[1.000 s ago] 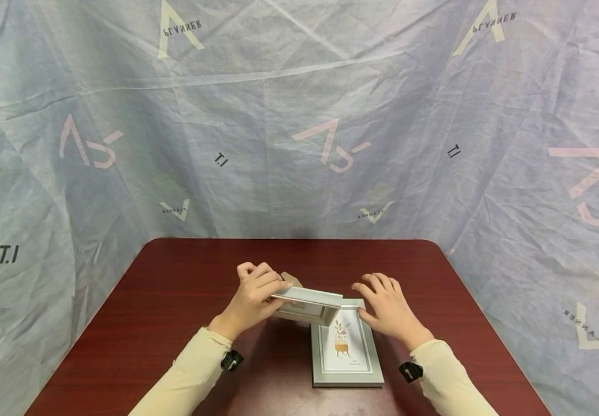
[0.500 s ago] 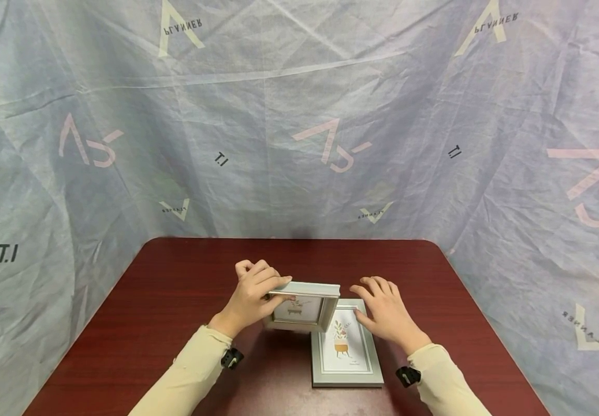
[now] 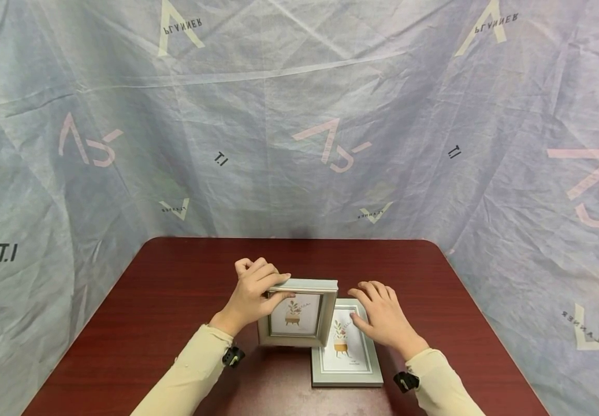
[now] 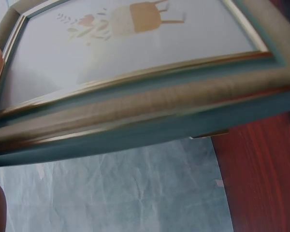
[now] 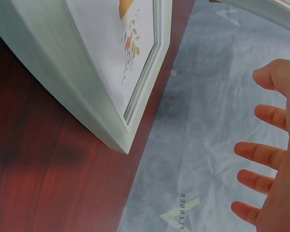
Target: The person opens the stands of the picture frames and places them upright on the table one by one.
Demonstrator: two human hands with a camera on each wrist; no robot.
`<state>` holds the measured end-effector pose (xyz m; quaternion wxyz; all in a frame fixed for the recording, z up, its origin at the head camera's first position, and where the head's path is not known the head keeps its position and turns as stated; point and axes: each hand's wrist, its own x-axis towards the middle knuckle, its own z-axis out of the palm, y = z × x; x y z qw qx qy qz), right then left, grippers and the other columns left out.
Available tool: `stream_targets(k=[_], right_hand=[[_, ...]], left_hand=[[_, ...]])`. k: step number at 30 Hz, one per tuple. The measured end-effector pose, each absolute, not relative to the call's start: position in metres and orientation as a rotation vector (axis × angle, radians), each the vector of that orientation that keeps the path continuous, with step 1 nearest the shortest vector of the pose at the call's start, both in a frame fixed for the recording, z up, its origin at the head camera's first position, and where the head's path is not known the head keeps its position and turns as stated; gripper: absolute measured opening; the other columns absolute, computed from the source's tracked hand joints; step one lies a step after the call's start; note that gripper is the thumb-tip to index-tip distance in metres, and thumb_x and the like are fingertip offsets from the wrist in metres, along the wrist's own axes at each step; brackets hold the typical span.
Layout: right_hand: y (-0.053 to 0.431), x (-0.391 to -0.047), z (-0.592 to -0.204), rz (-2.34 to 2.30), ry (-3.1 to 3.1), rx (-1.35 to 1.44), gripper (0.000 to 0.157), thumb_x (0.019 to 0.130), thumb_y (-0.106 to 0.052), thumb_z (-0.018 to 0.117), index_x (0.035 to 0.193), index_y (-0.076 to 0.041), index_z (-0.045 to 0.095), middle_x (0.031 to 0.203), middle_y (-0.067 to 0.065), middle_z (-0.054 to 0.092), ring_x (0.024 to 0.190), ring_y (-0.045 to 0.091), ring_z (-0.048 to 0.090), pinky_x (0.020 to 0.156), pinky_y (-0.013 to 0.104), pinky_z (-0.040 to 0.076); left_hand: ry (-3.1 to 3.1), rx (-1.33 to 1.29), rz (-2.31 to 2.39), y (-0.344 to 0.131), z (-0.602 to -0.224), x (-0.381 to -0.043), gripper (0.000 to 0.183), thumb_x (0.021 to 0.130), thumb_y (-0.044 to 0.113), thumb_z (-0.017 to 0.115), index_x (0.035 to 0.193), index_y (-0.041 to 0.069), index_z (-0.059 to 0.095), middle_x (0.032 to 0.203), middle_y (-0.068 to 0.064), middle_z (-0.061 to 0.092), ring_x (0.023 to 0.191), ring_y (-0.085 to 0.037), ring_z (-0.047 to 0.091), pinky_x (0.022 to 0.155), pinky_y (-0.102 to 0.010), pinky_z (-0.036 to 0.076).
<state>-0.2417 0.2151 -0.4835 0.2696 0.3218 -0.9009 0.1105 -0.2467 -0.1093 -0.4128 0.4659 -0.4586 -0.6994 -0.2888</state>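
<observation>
My left hand grips a small picture frame by its top left corner, thumb on the front and fingers over the top edge. It stands nearly upright, its plant print facing me; in the left wrist view its grey-gold moulding fills the upper part. Just to the right, a larger pale picture frame lies face up on the table, its upper left part overlapped by the small one. My right hand hovers over that frame's upper right edge with fingers spread, holding nothing. In the right wrist view the fingers are apart from the pale frame.
Both frames are on a dark red wooden table with rounded far corners. A grey printed cloth hangs behind and on both sides. Each wrist wears a small black camera strap.
The small picture frame has tilted from leaning face-down to nearly upright, its lower edge swinging towards me. My left hand keeps its grip; my right hand has shifted slightly down and left.
</observation>
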Motion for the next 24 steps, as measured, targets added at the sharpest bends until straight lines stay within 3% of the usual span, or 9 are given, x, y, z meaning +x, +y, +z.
stream_targets(k=[9,24], right_hand=[[0.209,-0.233,-0.488,0.309,-2.439,0.858,0.039,0.085,-0.028,0.068,0.120,-0.012,0.064,0.119,0.015,0.058,0.113,0.039,0.050,0.088,0.059,0.037],[0.195,-0.221,-0.494,0.353,-2.447,0.881,0.033,0.089,-0.031,0.061,0.118,-0.014,0.065,0.120,0.014,0.059,0.115,0.037,0.051,0.092,0.058,0.037]], left_hand=[[-1.759,-1.091,-0.699,-0.110,-0.415,-0.247,0.029,0.077,0.029,0.084,0.093,0.007,0.076,0.077,0.003,0.060,0.072,-0.017,0.049,0.077,-0.047,0.021],[-1.813,-1.046,-0.691,-0.110,-0.418,-0.248,0.032,0.065,0.023,0.090,0.090,0.008,0.076,0.077,0.004,0.062,0.072,-0.016,0.049,0.077,-0.048,0.022]])
